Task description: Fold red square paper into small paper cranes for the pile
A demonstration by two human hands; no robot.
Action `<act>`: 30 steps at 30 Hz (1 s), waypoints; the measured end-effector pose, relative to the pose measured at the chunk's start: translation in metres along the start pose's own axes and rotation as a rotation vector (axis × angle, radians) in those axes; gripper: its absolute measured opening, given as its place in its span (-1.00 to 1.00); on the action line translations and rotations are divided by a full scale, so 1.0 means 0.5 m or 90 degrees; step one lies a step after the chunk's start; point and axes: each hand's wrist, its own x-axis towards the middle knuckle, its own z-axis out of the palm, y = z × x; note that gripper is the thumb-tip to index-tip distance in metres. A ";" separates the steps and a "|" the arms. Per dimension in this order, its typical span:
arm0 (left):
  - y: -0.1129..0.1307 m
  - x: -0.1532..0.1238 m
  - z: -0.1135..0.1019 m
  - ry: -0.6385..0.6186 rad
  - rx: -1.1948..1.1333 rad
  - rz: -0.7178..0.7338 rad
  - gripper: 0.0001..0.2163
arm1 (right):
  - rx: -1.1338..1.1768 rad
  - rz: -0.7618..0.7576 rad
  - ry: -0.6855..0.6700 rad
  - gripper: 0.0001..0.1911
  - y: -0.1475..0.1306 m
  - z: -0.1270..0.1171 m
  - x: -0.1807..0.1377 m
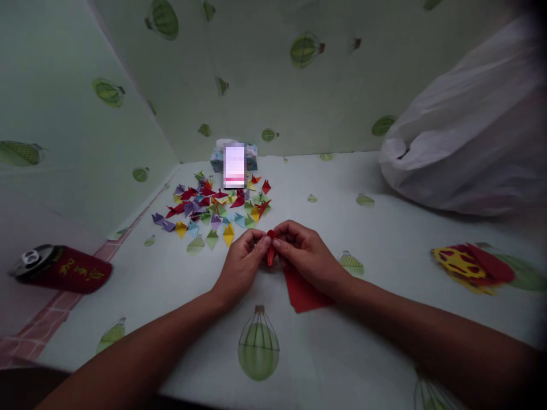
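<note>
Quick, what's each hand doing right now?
Left hand: closed, pinching a red folded paper.
Right hand: closed, pinching the same paper from the other side.

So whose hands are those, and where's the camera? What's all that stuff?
There's no robot here, just a person's two bare hands. The camera is on their head, looking forward and down.

The left hand and right hand pinch a small folded red paper. Some flat red paper is partly hidden by the right hand.

Farther back on the table lie many colorful folded papers, near a glowing, blurred screen. A red can is at the left; a white bag is at the right.
</note>
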 end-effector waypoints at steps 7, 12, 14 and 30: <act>0.002 0.001 -0.002 -0.004 0.004 0.017 -0.81 | 0.013 -0.001 -0.018 -0.87 -0.010 0.000 -0.003; 0.003 0.001 0.000 0.000 0.000 0.017 -0.81 | 0.011 0.009 -0.013 -0.82 -0.008 -0.001 -0.003; 0.002 0.001 0.000 0.001 0.001 0.016 -0.81 | 0.014 0.012 -0.011 -0.83 -0.006 -0.001 -0.003; -0.002 -0.001 -0.006 0.004 0.012 0.028 -0.81 | 0.100 0.040 -0.026 -0.77 -0.002 0.000 -0.003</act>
